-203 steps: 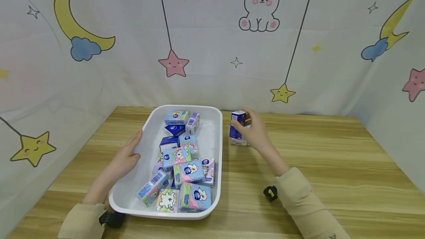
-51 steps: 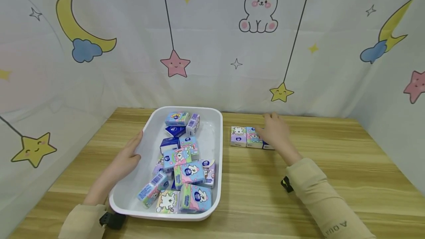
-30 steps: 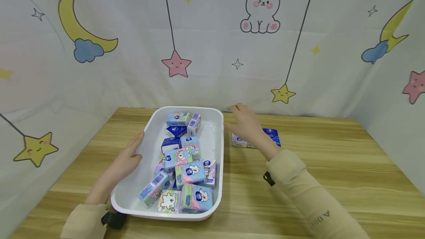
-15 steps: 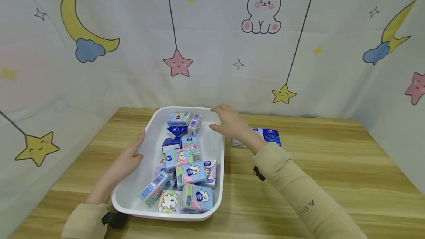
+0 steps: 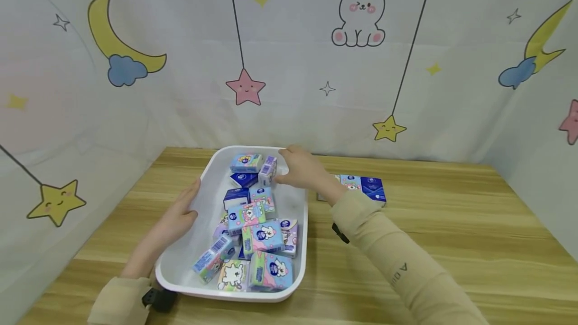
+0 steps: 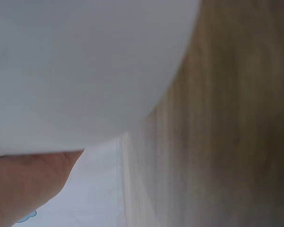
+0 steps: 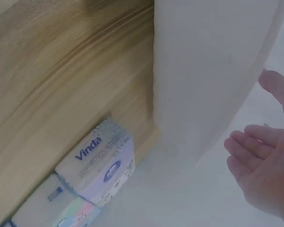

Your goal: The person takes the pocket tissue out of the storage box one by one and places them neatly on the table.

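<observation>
My left hand (image 5: 175, 219) rests against the left side of a white tub (image 5: 173, 270), fingers fairly straight along the rim. In the left wrist view part of that hand (image 6: 30, 182) shows beside the tub's pale wall (image 6: 85, 71). My right hand (image 5: 303, 168) reaches over the tub's back right edge, thumb and fingers spread, holding nothing. Nearest to it stands a purple-and-white tissue pack (image 5: 268, 170) on its narrow side. The right wrist view shows this hand (image 7: 264, 161) with its palm in sight. Several more tissue packs, such as a pink-and-blue one (image 5: 271, 271), lie jumbled in the tub.
Right of the tub, a row of tissue packs lies on the wooden table (image 5: 433, 245), partly behind my right forearm: a light blue one (image 5: 351, 182), a dark blue one (image 5: 373, 189) and a purple-white "Vinda" pack (image 7: 101, 158). A printed white curtain (image 5: 298, 109) hangs behind.
A dark blue pack, earlier upright in my right hand, lies in the row. That hand has let go and moved left to the tub. My left hand has stayed at the tub.
</observation>
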{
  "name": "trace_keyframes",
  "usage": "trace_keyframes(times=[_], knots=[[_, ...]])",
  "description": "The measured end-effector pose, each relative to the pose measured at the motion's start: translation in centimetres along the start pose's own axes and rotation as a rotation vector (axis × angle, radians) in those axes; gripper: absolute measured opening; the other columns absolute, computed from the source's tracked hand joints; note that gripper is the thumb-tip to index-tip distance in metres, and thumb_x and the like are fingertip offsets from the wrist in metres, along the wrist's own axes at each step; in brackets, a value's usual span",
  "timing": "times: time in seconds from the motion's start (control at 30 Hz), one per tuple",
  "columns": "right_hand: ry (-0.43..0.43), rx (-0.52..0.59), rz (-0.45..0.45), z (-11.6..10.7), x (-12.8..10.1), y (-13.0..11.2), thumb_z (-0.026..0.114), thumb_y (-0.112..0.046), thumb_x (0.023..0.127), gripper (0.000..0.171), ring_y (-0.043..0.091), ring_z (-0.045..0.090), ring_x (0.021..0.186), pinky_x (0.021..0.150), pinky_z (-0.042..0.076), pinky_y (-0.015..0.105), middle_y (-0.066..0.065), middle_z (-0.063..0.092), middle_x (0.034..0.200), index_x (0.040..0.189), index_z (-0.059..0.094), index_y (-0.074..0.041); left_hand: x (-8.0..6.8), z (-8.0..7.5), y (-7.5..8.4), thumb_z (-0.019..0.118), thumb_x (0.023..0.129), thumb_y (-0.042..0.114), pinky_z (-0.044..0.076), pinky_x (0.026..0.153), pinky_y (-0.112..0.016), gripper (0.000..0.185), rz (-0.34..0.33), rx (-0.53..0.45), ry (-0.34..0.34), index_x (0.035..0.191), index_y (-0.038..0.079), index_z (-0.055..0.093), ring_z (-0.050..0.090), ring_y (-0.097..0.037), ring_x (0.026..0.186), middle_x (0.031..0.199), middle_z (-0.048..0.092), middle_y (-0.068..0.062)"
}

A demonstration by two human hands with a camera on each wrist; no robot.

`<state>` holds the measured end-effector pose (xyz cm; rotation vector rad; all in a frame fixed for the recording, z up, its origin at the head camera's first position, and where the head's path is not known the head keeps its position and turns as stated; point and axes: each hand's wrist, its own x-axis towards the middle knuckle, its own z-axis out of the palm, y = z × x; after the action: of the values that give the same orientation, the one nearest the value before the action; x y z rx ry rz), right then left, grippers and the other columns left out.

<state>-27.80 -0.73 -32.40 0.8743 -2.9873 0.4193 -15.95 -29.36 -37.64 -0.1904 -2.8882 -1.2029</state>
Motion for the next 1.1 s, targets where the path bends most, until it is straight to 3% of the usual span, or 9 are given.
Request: trace_keyframes(times=[0.37, 0.67, 1.1], knots=[[-0.037, -0.029, -0.002, 1.0, 1.5, -0.4, 0.07, -0.049, 0.082, 0.088, 0.032, 0.04, 0.139, 0.118, 0.031, 0.045, 0.015, 0.041, 0.151, 0.149, 0.033, -0.005, 0.2, 0.3, 0.0, 0.04, 0.086, -0.008, 0.021, 0.11, -0.068, 0.075, -0.003, -0.009, 0.003, 0.153, -0.001, 0.007, 0.011, -0.055, 0.142, 0.158, 0.006, -0.03], [-0.049, -0.077, -0.015, 2.3, 3.1, -2.0, 0.064, -0.05, 0.086, 0.083, 0.03, 0.044, 0.136, 0.116, 0.036, 0.041, 0.013, 0.045, 0.148, 0.148, 0.034, -0.005, -0.2, -0.2, -0.1, 0.039, 0.085, -0.008, 0.021, 0.11, -0.069, 0.074, 0.007, -0.007, 0.009, 0.152, -0.002, 0.008, 0.011, -0.056, 0.141, 0.157, 0.007, -0.031], [-0.075, -0.03, -0.004, 3.4, 3.7, -1.9, 0.062, -0.044, 0.09, 0.08, 0.029, 0.036, 0.142, 0.12, 0.029, 0.039, 0.016, 0.037, 0.152, 0.15, 0.028, -0.003, 0.0, 0.0, -0.2, 0.041, 0.086, -0.008, 0.021, 0.111, -0.068, 0.074, 0.011, 0.001, 0.011, 0.153, -0.001, 0.009, 0.011, -0.055, 0.142, 0.158, 0.008, -0.029]])
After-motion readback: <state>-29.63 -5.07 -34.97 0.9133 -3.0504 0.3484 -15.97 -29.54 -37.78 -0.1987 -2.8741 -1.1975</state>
